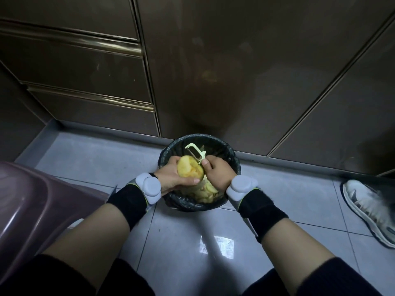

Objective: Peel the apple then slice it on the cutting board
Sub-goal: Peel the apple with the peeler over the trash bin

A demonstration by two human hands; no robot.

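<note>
My forearms (100,231) are reaching in from the bottom edge, nearest of all, each wearing a black wrist band (128,201) with a grey pod. At far left a purple plastic tub (32,199) is crowding in, most of it cut off by the frame.

My left hand (171,178) is curling round the apple (190,169), holding it over the bin (234,160), which is lined with a black bag. The apple is showing mostly pale yellow flesh, but I cannot tell what is on its hidden far side. My right hand (218,171) is gripping the handle of the pale peeler (197,153), whose blade head is sticking up just beside the apple's top. Peels (207,193) are lying in the bin, partly hidden by my hands.

Open tiled floor (181,242) is stretching either side of the bin, which is sitting close to the brown cabinet fronts (235,71). At far right a blurred white shoe (367,210) is running off the edge.
</note>
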